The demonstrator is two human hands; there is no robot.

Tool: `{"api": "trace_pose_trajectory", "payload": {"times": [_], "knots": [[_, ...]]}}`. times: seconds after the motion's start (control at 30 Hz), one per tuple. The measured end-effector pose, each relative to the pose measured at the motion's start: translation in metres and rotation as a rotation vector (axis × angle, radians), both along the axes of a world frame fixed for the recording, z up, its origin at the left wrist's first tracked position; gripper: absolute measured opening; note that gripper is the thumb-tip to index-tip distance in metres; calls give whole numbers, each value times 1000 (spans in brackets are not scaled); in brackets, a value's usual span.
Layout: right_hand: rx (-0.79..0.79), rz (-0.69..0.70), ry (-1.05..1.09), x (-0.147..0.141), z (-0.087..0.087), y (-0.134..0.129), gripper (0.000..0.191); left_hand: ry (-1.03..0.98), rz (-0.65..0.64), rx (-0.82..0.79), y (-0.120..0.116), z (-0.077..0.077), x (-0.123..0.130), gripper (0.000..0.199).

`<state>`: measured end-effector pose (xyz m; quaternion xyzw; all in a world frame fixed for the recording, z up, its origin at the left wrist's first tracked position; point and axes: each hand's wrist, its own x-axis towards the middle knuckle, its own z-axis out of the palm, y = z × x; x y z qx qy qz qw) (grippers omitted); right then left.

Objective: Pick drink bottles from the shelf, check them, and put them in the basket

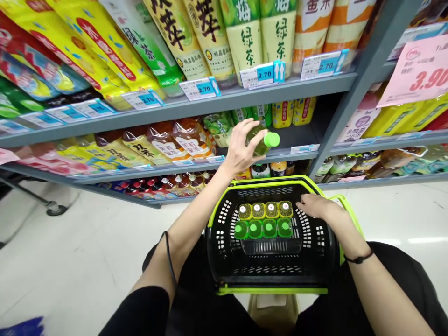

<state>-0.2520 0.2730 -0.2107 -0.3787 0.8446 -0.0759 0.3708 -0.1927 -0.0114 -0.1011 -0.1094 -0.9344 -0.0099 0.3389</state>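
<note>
1 bottle [265, 141] inside left hand [240, 149] fingers [245, 128]

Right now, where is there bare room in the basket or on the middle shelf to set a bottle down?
In the basket, the near half in front of the green-capped bottles is bare. The far side is crowded by the yellow-capped bottles and the right hand. On the middle shelf, a bare patch lies right of the bottle in the left hand.

Bright, even overhead light glares off the pale floor [420, 240], and wide-angle distortion bends the blurred shelves [224, 100] at the edges.
</note>
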Motion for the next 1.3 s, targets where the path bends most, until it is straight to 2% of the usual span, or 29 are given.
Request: {"api": "trace_pose_trajectory", "payload": {"times": [0.1, 0.13, 0.2, 0.27, 0.3, 0.33, 0.4, 0.43, 0.5, 0.6, 0.7, 0.93, 1.13, 1.3], "knots": [[-122, -23, 45, -3, 9, -4, 39, 2, -187, 59, 25, 28, 23, 65], [-221, -41, 54, -1, 13, -5, 39, 34, -248, 89, 36, 38, 33, 69], [-558, -136, -19, 11, 22, -11, 38, 108, -382, 166, 59, 51, 53, 85], [-942, -311, -327, 33, 28, -20, 40, 95, -445, 379, 78, 54, 73, 98], [-1063, -411, -586, 46, 28, -26, 44, 47, -448, 521, 85, 50, 81, 100], [-1107, -498, -908, 61, 27, -31, 51, -19, -438, 666, 90, 45, 89, 97], [-977, -510, -1465, 88, 22, -41, 67, -162, -409, 889, 90, 28, 101, 92], [-920, -536, -1628, 99, 18, -45, 70, -212, -405, 958, 87, 18, 105, 92], [-808, -601, -1807, 114, 10, -48, 68, -275, -389, 1073, 79, 0, 112, 94], [-719, -732, -1844, 120, 2, -47, 60, -331, -338, 1239, 69, -18, 120, 96], [-657, -818, -1774, 120, -1, -46, 62, -378, -306, 1349, 70, -24, 129, 102], [-630, -723, -1594, 126, 1, -51, 73, -410, -239, 1391, 79, -16, 147, 104], [-588, -733, -1477, 126, 8, -51, 76, -400, -295, 1364, 77, -16, 149, 102], [-769, -810, -1343, 127, 10, -41, 67, -432, -377, 1347, 73, -12, 147, 107]]}}
